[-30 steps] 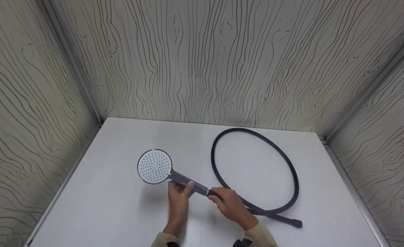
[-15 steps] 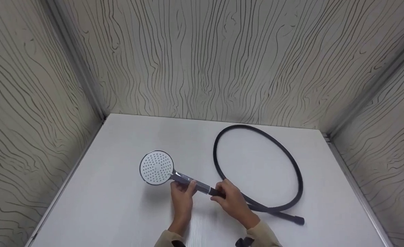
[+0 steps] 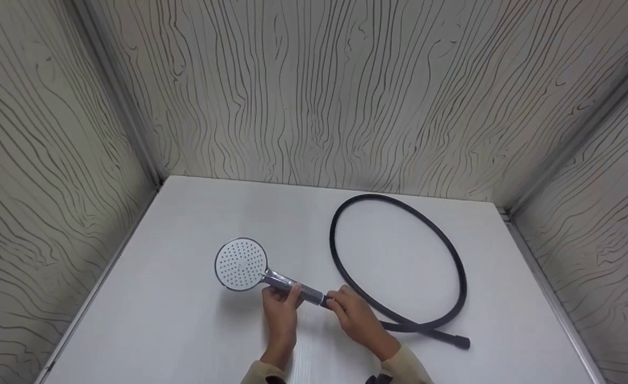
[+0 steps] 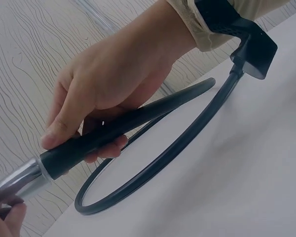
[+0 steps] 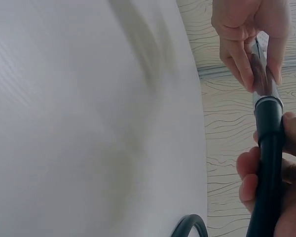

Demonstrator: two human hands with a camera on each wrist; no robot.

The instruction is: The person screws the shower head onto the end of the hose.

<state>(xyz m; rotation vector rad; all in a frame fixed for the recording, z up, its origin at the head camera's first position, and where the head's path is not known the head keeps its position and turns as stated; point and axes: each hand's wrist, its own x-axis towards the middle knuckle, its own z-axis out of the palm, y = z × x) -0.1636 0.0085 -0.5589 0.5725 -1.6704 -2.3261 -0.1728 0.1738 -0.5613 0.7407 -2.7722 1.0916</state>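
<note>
A chrome shower head point(image 3: 241, 264) with a round white dotted face is held over the table, its face up and its handle pointing down to the right. My left hand point(image 3: 281, 319) grips the handle, thumb on top. With my right hand point(image 3: 357, 320) I pinch the end fitting of a black shower hose point(image 3: 455, 256), thumb on one side and fingers on the other. In the right wrist view the hose's black end fitting point(image 5: 269, 116) meets the chrome handle end point(image 5: 264, 89) in line. Past my right hand the hose runs down into a loop.
The hose loop lies on the white table point(image 3: 186, 224), its free end fitting point(image 3: 461, 342) at the right. Wood-patterned panels point(image 3: 314, 96) close in the back and both sides of the table.
My right hand has shifted its fingers and turned at the hose fitting, which now shows less beyond them. The shower head has sunk slightly; my left hand keeps its grip.
</note>
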